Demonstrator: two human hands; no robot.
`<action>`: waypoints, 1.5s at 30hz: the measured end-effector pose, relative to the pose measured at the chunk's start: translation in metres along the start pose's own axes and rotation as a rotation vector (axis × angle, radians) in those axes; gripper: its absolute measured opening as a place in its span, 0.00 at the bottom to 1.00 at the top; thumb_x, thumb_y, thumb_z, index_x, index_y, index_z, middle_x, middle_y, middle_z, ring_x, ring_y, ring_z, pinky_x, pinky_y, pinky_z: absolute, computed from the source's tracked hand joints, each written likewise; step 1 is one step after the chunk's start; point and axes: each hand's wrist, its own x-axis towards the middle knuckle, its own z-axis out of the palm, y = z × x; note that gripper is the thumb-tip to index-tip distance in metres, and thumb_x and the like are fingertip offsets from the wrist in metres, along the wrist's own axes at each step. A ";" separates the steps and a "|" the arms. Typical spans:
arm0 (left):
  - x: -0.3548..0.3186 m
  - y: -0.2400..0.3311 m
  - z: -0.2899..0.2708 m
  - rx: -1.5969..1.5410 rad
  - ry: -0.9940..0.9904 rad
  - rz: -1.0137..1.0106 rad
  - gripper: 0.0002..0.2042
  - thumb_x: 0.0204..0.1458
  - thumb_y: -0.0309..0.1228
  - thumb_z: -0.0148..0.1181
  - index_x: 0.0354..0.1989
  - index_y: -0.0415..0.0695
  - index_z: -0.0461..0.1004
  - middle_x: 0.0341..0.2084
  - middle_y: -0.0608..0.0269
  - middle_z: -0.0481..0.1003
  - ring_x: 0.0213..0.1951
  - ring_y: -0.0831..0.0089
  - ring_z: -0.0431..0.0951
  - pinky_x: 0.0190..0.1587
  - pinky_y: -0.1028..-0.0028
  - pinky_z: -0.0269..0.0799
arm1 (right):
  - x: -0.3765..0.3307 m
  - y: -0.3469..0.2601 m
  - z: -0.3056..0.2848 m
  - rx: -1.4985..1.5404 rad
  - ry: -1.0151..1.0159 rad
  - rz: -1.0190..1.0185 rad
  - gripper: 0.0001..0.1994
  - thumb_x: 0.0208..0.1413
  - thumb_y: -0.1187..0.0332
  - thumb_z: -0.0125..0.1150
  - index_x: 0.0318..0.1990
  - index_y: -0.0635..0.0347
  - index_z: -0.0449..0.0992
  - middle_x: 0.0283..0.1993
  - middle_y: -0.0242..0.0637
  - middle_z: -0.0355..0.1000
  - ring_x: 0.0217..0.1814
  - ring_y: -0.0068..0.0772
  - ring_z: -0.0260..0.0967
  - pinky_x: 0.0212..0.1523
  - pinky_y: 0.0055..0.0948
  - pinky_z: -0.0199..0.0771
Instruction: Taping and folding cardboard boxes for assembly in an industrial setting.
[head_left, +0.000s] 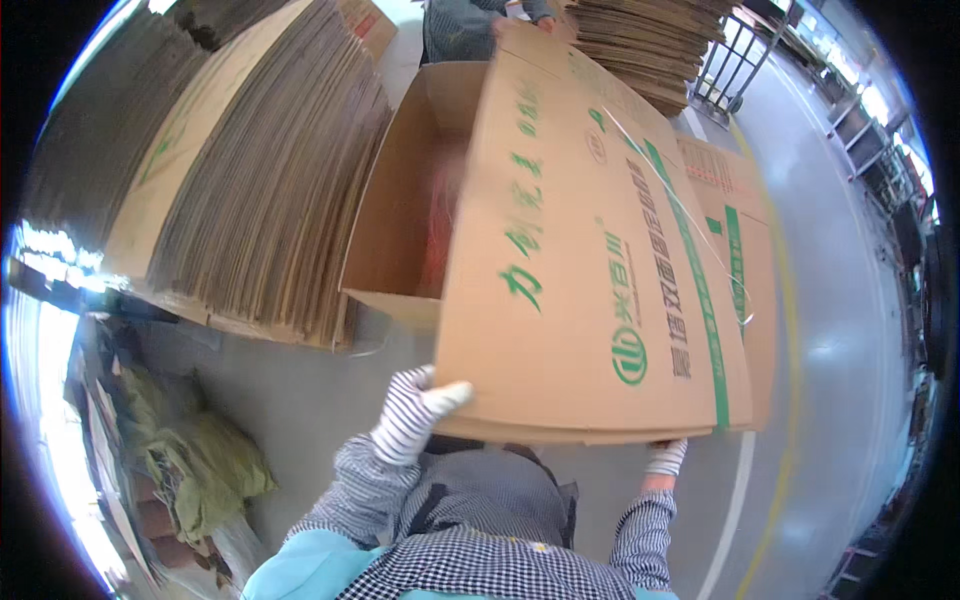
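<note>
A large flat brown cardboard sheet [570,330] with green and dark print spans the middle, tilted, its near edge toward me. It looks like a folded carton, perhaps more than one layer. My left hand [412,405], in a striped glove, grips its near left corner with the thumb on top. Under the near right edge, my right hand [667,457] supports it in a similar glove, its fingers mostly hidden beneath. A co-worker's hand [545,22] is at the far end of the sheet. Left of it stands an open cardboard box [390,230] with reddish material inside.
Tall stacks of flattened cardboard [270,180] stand at the left, and another stack [645,45] at the far right. More printed cardboard [735,200] lies beyond the sheet's right side. A metal cart [735,65] is farther back. Greenish sacks [205,455] lie at the lower left.
</note>
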 end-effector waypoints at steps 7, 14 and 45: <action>-0.039 0.053 -0.177 -0.025 0.418 0.170 0.16 0.49 0.35 0.64 0.45 0.43 0.73 0.39 0.61 0.77 0.43 0.67 0.76 0.48 0.70 0.72 | -0.017 0.062 0.050 -0.949 -0.494 -0.544 0.18 0.50 0.72 0.63 0.51 0.53 0.73 0.41 0.44 0.75 0.44 0.46 0.74 0.44 0.41 0.74; 0.099 -0.065 -0.406 0.514 0.711 0.012 0.27 0.51 0.36 0.63 0.57 0.33 0.68 0.49 0.51 0.75 0.53 0.64 0.74 0.55 0.68 0.68 | -0.093 0.092 0.057 -0.276 -0.073 0.383 0.23 0.56 0.67 0.65 0.58 0.64 0.68 0.55 0.41 0.72 0.57 0.42 0.69 0.62 0.48 0.68; 0.070 -0.176 -0.041 -0.749 -0.194 -0.243 0.27 0.58 0.49 0.55 0.54 0.35 0.72 0.49 0.55 0.76 0.52 0.68 0.75 0.57 0.66 0.69 | -0.132 0.109 0.223 -1.561 -1.274 -0.116 0.32 0.40 0.53 0.76 0.49 0.62 0.71 0.39 0.39 0.76 0.41 0.31 0.74 0.45 0.30 0.74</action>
